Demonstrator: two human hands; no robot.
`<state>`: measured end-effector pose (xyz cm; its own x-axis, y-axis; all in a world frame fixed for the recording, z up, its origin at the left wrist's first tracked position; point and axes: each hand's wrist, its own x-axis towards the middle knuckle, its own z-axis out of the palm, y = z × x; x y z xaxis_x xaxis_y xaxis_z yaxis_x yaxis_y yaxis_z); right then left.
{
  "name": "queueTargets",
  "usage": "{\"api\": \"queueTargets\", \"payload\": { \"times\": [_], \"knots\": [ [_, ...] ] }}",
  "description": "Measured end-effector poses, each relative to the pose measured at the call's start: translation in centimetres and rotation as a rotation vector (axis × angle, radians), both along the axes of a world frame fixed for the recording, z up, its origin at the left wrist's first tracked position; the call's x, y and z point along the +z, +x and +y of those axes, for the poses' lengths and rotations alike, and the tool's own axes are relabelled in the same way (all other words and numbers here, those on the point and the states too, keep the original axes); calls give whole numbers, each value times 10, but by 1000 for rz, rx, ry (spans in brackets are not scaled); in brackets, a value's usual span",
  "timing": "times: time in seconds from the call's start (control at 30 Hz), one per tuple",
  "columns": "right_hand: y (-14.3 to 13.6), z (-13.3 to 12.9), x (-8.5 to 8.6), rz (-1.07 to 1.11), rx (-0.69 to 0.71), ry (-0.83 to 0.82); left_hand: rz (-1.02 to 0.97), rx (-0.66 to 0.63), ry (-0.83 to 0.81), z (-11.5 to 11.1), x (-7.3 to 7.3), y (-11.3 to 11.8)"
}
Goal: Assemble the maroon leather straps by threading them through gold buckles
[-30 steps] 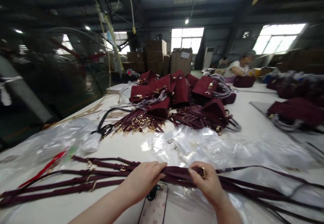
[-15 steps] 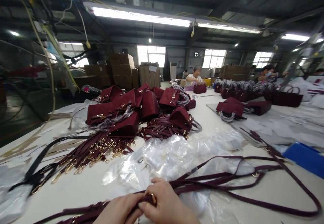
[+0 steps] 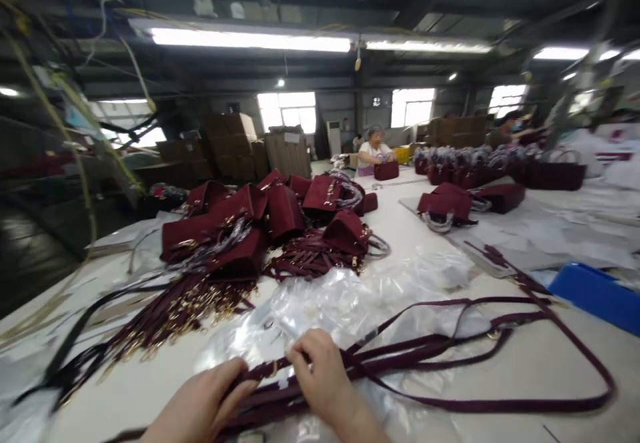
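Between my two hands a maroon strap [image 3: 265, 369] with a gold buckle is stretched out above the table. My left hand [image 3: 210, 396] is closed on its left part, thumb along the strap. Right of the buckle, my right hand [image 3: 320, 369] pinches the same strap. More maroon straps [image 3: 425, 353] lie bundled under and beside my hands, looping far to the right. Clear plastic bags [image 3: 330, 303] are spread just beyond my hands.
A heap of maroon handbags [image 3: 240, 209] stands beyond, with a pile of straps with gold clasps [image 3: 185, 309] in front. At right lie a blue tray [image 3: 595, 296] and more handbags [image 3: 445, 206]. A co-worker [image 3: 374, 153] handles a handbag across the table.
My hands have moved apart along the strap, the left going left, so the buckle now shows between them. The view has shifted a little to the right.
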<state>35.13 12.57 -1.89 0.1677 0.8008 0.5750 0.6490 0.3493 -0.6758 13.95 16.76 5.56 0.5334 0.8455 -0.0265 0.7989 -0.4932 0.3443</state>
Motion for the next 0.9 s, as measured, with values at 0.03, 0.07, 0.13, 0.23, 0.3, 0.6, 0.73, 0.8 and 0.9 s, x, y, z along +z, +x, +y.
{"api": "queueTargets", "payload": {
  "times": [0.03,0.07,0.13,0.23,0.3,0.6,0.73,0.8,0.9],
  "knots": [
    [1,-1,-1,-4,28,-9,86,-7,4,-7,9,10],
    [4,-1,-3,-4,52,-17,155,-28,17,-10,16,18],
    [10,3,-8,7,59,-25,268,-84,77,-7,27,30],
    [19,11,-20,36,-64,-18,359,-123,207,10,36,31],
    [24,13,-27,20,-146,-5,389,-74,243,17,41,25],
    [42,25,-16,-33,-456,155,416,359,169,-4,53,-30],
    [19,-7,6,81,-79,235,411,437,66,-24,24,-38],
    [0,-26,10,107,307,86,389,404,14,-33,3,-33],
    [-25,-41,1,-77,614,-161,328,293,-31,-36,-20,-29]
  ]
}}
